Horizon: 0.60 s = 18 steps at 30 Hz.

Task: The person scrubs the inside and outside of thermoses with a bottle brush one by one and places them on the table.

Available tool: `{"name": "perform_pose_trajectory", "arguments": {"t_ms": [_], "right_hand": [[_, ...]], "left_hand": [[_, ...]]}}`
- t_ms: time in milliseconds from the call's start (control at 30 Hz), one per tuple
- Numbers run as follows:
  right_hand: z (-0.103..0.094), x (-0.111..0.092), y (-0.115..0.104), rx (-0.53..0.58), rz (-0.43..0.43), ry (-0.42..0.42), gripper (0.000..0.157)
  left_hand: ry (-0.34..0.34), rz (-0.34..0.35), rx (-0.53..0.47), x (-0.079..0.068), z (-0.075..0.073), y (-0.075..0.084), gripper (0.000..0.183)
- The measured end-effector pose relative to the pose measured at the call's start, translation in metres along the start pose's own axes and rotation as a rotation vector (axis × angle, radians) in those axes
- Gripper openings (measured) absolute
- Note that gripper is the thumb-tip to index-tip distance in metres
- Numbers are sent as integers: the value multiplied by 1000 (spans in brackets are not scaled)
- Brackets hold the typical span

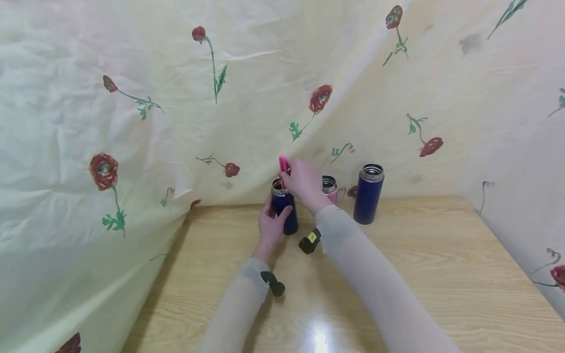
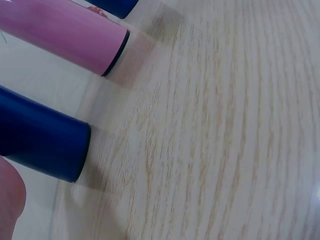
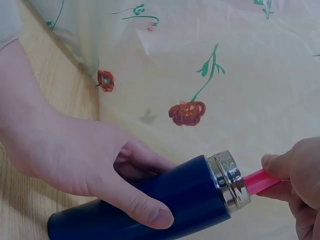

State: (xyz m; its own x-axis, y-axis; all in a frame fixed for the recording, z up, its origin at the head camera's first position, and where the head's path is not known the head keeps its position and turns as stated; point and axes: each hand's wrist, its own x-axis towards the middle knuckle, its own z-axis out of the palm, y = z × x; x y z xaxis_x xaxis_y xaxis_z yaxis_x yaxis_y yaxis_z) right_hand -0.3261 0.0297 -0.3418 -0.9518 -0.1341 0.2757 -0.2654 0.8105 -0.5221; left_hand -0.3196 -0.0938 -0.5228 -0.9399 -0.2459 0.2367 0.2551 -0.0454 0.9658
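Standing upright at the table's back edge is a dark blue lidless bottle (image 1: 290, 218) with a shiny metal threaded neck. My left hand (image 1: 271, 224) grips its side, thumb across the front, as the right wrist view also shows. Above the mouth, my right hand (image 1: 304, 182) pinches a flat bright pink strip or handle (image 3: 256, 182). The strip's lower end goes into the neck and is hidden there, so I cannot tell its kind. In the left wrist view only the lower part of the blue bottle (image 2: 45, 135) and a fingertip appear.
Just right of the held bottle stands a pink lidless bottle (image 1: 332, 196), partly behind my right hand. Farther right is another dark blue lidless bottle (image 1: 368, 198). Behind the wooden table (image 1: 423, 255) hangs a pale flowered cloth (image 1: 256, 113), which also runs along the left side.
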Motion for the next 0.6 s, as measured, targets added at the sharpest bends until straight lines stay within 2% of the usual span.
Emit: {"name": "perform_pose_trajectory", "arguments": {"t_ms": [233, 400, 600], "right_hand": [[2, -1, -1, -25, 0, -13, 25], [4, -2, 2, 35, -7, -33, 22], [6, -7, 8, 129, -21, -41, 16]], "left_hand": [[37, -14, 29, -5, 1, 6, 79], [30, -12, 17, -3, 0, 6, 84], [-12, -8, 59, -5, -2, 8, 93]]}}
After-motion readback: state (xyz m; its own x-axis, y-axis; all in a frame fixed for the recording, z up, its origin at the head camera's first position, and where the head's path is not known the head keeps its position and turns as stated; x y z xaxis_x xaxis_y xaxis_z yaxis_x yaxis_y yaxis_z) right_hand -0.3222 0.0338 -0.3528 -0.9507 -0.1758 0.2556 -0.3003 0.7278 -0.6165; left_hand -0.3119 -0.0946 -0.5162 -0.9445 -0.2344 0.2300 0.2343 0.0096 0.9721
